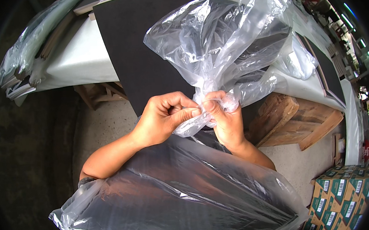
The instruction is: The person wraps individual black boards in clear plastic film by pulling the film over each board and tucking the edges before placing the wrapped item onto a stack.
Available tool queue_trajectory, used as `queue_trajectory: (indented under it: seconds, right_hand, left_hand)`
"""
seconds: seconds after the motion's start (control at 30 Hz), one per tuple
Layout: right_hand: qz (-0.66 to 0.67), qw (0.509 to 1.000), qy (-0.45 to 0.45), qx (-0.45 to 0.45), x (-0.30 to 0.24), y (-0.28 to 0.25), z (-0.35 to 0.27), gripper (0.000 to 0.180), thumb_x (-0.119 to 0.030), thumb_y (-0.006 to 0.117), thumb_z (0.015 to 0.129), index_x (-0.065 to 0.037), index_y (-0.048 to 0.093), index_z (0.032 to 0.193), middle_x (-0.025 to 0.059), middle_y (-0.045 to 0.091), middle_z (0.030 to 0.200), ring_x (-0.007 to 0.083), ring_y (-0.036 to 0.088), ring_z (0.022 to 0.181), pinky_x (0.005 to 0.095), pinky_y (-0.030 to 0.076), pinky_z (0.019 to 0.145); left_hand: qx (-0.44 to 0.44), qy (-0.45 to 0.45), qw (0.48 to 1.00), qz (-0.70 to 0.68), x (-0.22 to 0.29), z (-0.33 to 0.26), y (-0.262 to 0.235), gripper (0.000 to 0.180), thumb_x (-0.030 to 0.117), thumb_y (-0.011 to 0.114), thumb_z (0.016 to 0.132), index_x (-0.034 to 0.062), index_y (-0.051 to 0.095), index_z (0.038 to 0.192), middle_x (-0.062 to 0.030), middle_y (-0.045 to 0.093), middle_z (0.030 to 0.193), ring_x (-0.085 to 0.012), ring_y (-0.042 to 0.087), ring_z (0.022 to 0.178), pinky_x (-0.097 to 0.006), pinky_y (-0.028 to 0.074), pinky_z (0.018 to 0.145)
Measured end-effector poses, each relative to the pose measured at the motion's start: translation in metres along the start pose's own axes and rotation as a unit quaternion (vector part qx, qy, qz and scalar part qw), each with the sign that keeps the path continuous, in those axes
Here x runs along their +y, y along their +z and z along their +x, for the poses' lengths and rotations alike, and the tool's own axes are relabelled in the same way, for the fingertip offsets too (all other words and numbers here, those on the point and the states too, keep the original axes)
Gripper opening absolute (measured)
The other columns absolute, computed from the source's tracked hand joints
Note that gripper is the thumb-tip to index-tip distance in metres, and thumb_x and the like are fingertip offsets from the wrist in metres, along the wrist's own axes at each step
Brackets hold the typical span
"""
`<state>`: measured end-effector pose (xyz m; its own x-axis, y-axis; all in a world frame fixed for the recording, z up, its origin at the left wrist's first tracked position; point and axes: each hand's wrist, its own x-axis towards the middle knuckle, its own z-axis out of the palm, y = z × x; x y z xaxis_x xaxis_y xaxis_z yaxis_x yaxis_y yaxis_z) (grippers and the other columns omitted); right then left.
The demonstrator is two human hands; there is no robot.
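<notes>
A large clear plastic bag [179,34] is bunched into a narrow neck between my two hands. Its crumpled upper part spreads out above them, over a dark flat sheet [133,54]. My left hand [167,116] pinches the gathered plastic between thumb and fingertips. On the other side of the neck, my right hand [225,116] grips the same bunch, fingers curled and thumb on top. More clear plastic sheeting [185,192] hangs below, across my forearms and body. Whether it belongs to the same bag I cannot tell.
Wrapped panels [26,53] lie at the far left, beside a white covered surface [82,58]. A wooden support [296,120] stands under the right side. Green and brown cartons [344,198] are stacked at the lower right, and another plastic-wrapped bundle [298,60] sits at the right.
</notes>
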<state>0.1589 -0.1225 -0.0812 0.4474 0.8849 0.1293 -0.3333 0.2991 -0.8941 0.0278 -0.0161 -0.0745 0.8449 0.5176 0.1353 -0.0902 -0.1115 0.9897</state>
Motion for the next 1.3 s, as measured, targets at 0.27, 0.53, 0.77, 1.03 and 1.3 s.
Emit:
queue_trajectory:
  seconds: [0.27,0.53,0.77,1.03,1.3]
  right_hand:
    - [-0.037,0.997,-0.057,-0.035,0.006,-0.003,0.004,0.011,-0.012,0.064,0.079,-0.003,0.059,0.076,-0.0020,0.054,0.069,0.0037,0.045,0.064,0.0197,0.036,0.059]
    - [-0.044,0.998,-0.046,-0.018,0.009,-0.005,0.001,0.014,-0.016,0.065,0.079,-0.004,0.057,0.076,-0.0027,0.053,0.070,0.0038,0.044,0.065,0.0198,0.035,0.059]
    - [-0.018,1.000,-0.014,0.021,0.007,0.004,0.001,0.012,-0.014,0.064,0.080,-0.005,0.056,0.079,-0.0043,0.052,0.070,0.0037,0.046,0.067,0.0202,0.037,0.059]
    - [-0.044,0.999,-0.006,-0.017,0.004,0.006,0.000,0.017,-0.019,0.062,0.082,-0.003,0.055,0.080,-0.0037,0.051,0.073,0.0032,0.044,0.067,0.0197,0.036,0.059]
    - [0.114,0.988,0.021,-0.101,0.004,-0.002,-0.001,0.014,-0.013,0.055,0.085,-0.006,0.046,0.078,0.0009,0.050,0.072,0.0041,0.039,0.054,0.0190,0.032,0.051]
  left_hand:
    - [-0.058,0.084,0.983,-0.154,-0.008,0.000,0.006,0.019,-0.002,0.055,0.081,0.0066,0.042,0.091,0.0010,0.044,0.085,-0.0042,0.039,0.073,-0.020,0.037,0.066]
    - [0.016,0.000,1.000,-0.013,0.005,-0.002,0.000,0.017,0.011,0.058,0.084,0.0013,0.057,0.070,0.0063,0.033,0.058,-0.0023,0.034,0.057,-0.018,0.029,0.052]
    - [0.028,0.021,0.995,-0.091,0.003,-0.003,0.001,0.020,0.017,0.054,0.087,0.0005,0.056,0.076,0.0003,0.058,0.075,-0.0042,0.050,0.071,-0.018,0.039,0.062]
    - [0.029,0.027,0.998,-0.040,-0.003,-0.005,0.001,0.019,0.015,0.056,0.086,0.0009,0.056,0.074,0.0025,0.056,0.067,-0.0030,0.045,0.063,-0.020,0.038,0.056]
    - [0.079,0.110,0.980,0.148,-0.005,-0.001,0.000,0.028,0.020,0.050,0.089,0.0017,0.056,0.069,-0.0026,0.049,0.055,-0.0054,0.041,0.050,-0.025,0.033,0.046]
